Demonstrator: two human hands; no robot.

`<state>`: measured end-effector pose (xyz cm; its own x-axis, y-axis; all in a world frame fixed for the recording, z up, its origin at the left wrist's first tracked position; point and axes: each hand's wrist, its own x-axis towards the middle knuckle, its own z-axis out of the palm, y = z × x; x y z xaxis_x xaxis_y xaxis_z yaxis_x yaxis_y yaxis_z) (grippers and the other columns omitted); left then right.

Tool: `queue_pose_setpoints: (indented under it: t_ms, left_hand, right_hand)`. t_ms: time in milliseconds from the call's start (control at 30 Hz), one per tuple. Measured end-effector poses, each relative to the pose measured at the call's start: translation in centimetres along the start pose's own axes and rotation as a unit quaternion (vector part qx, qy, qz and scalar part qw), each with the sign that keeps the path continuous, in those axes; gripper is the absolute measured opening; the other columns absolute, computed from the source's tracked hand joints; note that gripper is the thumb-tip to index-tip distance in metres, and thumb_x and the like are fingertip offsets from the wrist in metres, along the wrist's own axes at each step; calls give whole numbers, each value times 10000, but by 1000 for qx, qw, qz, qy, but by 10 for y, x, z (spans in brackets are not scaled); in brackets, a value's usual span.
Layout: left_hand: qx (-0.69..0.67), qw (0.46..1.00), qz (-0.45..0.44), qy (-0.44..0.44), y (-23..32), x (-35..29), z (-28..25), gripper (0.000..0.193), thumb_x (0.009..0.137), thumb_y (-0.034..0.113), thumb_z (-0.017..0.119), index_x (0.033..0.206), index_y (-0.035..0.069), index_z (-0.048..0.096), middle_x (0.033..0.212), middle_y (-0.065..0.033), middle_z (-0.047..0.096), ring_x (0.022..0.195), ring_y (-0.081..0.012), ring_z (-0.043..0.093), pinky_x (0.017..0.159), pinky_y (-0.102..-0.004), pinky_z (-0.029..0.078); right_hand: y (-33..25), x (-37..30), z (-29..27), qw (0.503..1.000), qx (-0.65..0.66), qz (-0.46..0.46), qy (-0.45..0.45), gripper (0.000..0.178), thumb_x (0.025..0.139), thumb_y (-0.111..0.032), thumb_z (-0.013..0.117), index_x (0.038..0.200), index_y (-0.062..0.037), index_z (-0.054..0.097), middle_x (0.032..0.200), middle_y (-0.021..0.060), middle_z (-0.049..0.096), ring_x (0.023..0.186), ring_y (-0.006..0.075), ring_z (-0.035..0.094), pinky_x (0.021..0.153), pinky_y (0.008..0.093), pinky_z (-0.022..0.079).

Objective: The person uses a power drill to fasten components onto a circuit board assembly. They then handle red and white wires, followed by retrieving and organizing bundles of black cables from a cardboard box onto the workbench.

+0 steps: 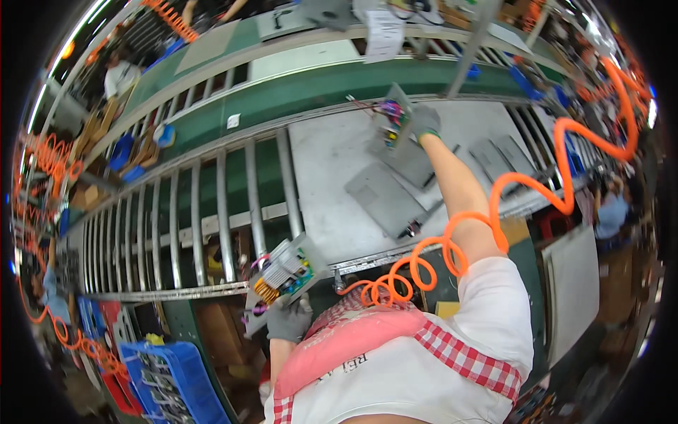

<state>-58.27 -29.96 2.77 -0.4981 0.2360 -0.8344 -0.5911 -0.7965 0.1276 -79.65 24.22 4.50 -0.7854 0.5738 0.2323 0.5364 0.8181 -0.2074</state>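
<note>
While both gloved hands grip circuit boards, left hand (288, 319) board (282, 277), right hand (426, 121) board (392, 119), orange hose (452, 247) between.

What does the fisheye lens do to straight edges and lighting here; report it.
Head view: the roller rails and conveyor edge bow toward the dark round rim; lamps glare at upper left; the centre is evenly lit and sharp, with the left hand and right hand each gripping a circuit assembly; the rim smears.
</note>
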Motion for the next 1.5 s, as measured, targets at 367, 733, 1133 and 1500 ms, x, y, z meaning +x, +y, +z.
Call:
queue_pose_setpoints:
  t_ms: [367,733,1133,1500]
  left_hand:
    - [475,852,-24,-220,-42,92,86,182,756,4,553,932,51,554,821,-26,544,768,-161,542,675,-357,479]
    - [931,323,29,-168,-105,183,222,324,850,315,541,961,37,664,922,-147,691,802,-214,676,649,-341,512]
    - [856,65,334,-389,-247,195,164,501,885,368,548,1252,34,474,1097,-196,617,1000,-332,603,825,-451,483]
    - [779,22,373,-503,-91,325,132,410,905,273,571,1236,38,517,1094,-177,628,947,-299,616,770,-407,494]
  right_hand:
    - [71,-86,-22,981,-62,-163,-81,306,829,-175,598,1122,-89,584,1029,180,645,972,338,619,839,429,482]
    - [54,-131,-2,932,192,-114,-286,408,858,-264,575,1187,-25,539,939,183,635,960,314,600,806,379,486]
    - [110,-138,-26,994,-13,-66,-80,576,784,-273,637,1316,-109,488,996,138,664,1029,282,612,861,415,495]
    - [4,-149,25,943,129,1,-307,443,704,-271,658,1104,-81,647,1089,147,649,1041,279,607,969,449,405]
